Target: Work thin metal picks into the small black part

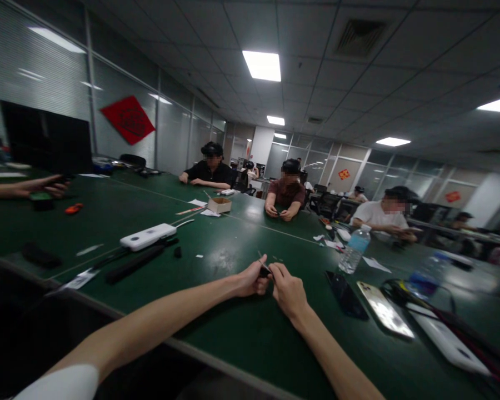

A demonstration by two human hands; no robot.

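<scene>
At the edge of a green workbench, the left hand and right hand met closely, both pinching a small dark object between them. A thin sliver stuck up from it; the object was too small to identify. Just right of the hands lay a black phone beside a gold phone, with a water bottle beyond them. To the left, a white device lay near a black strip. Farther along the bench sat a cardboard box, and a co-worker's hand lay at the far left.
</scene>
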